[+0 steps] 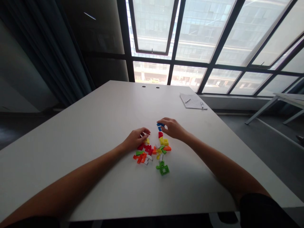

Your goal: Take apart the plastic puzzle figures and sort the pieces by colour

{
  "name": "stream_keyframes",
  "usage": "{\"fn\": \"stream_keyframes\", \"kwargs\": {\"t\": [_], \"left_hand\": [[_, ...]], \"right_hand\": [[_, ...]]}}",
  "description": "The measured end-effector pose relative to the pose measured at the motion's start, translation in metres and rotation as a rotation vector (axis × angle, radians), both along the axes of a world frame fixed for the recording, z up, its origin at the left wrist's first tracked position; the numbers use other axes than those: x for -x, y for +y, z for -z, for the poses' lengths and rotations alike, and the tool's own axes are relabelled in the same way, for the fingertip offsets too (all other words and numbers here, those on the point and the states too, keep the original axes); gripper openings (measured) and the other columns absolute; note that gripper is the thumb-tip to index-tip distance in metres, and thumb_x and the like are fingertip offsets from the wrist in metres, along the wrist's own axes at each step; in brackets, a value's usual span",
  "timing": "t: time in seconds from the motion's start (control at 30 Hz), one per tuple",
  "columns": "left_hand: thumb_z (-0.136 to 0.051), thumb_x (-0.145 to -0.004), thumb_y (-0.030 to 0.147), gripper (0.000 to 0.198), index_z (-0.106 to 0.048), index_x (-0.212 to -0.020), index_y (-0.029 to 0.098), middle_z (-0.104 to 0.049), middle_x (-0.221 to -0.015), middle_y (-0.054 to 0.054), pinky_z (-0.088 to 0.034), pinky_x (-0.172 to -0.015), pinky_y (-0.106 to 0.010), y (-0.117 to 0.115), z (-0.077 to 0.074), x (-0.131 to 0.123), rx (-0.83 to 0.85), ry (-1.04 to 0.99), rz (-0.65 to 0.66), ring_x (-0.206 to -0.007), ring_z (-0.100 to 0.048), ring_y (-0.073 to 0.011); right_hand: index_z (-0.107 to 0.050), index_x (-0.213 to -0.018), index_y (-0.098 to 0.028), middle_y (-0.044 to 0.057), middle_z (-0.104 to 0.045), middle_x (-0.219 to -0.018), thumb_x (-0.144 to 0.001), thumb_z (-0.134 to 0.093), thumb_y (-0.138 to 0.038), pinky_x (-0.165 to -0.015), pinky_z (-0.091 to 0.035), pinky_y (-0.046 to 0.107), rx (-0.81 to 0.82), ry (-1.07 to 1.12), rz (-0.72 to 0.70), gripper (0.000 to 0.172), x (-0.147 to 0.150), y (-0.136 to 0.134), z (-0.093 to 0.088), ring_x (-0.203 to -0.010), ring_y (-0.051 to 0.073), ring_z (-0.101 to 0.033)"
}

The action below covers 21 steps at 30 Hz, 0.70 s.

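A loose heap of small coloured plastic puzzle pieces [152,152] lies in the middle of the white table [78,126], in red, orange, yellow, green, white and blue. My right hand [173,128] reaches in from the right, its fingertips on a blue plastic piece [160,126] at the heap's far end. My left hand [136,139] rests at the heap's left side with curled fingers, next to a yellow piece [147,141]. Whether those fingers hold anything is hidden. A green lattice-like piece [164,170] lies at the near end.
A sheet of paper [192,101] with a pen [202,105] on it lies towards the table's far right corner. Two small holes [143,86] mark the far edge. Large windows [190,31] stand beyond, and another table's metal legs [273,106] stand to the right.
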<state>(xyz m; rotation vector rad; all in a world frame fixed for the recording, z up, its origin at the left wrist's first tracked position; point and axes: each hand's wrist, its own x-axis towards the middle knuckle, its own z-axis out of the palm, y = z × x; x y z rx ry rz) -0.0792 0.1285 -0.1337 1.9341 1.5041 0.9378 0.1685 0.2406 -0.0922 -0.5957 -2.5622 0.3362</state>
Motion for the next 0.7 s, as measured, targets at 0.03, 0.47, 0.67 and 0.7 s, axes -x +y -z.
{"fn": "stream_keyframes", "kwargs": {"t": [0.03, 0.47, 0.67, 0.7], "left_hand": [[-0.056, -0.097, 0.047, 0.034, -0.071, -0.109, 0.019, -0.077, -0.104, -0.008, -0.058, -0.075, -0.032, 0.0, 0.0, 0.0, 0.003, 0.003, 0.002, -0.084, -0.07, -0.0207], [-0.057, -0.096, 0.048, 0.034, -0.074, -0.104, 0.02, -0.077, -0.095, -0.007, -0.057, -0.074, -0.032, -0.001, 0.002, 0.001, -0.018, 0.044, 0.02, -0.081, -0.07, -0.0207], [-0.057, -0.096, 0.048, 0.035, -0.076, -0.105, 0.019, -0.076, -0.093, -0.007, -0.057, -0.073, -0.031, -0.001, 0.001, 0.001, 0.001, 0.052, 0.014, -0.077, -0.069, -0.0199], [-0.057, -0.096, 0.048, 0.035, -0.076, -0.106, 0.019, -0.076, -0.093, -0.007, -0.057, -0.073, -0.031, -0.001, 0.001, 0.001, 0.0, 0.053, 0.015, -0.077, -0.069, -0.0198]], "right_hand": [[-0.073, -0.129, -0.017, 0.013, -0.076, -0.123, -0.096, -0.063, -0.011, -0.093, -0.055, 0.034, -0.009, 0.009, 0.057, 0.035, -0.008, 0.008, 0.002, -0.101, 0.022, -0.072], [-0.076, -0.127, -0.018, 0.016, -0.075, -0.126, -0.104, -0.053, -0.018, -0.109, -0.042, 0.053, -0.269, -0.224, 0.24, 0.031, -0.067, 0.004, 0.044, -0.124, 0.036, -0.059], [-0.077, -0.123, -0.019, 0.014, -0.074, -0.132, -0.108, -0.051, -0.027, -0.109, -0.044, 0.054, -0.26, -0.138, 0.266, 0.031, -0.075, 0.007, 0.05, -0.125, 0.034, -0.059], [-0.075, -0.127, -0.019, 0.015, -0.074, -0.133, -0.109, -0.051, -0.029, -0.11, -0.044, 0.054, -0.238, -0.11, 0.285, 0.033, -0.076, 0.009, 0.052, -0.126, 0.034, -0.06]]}}
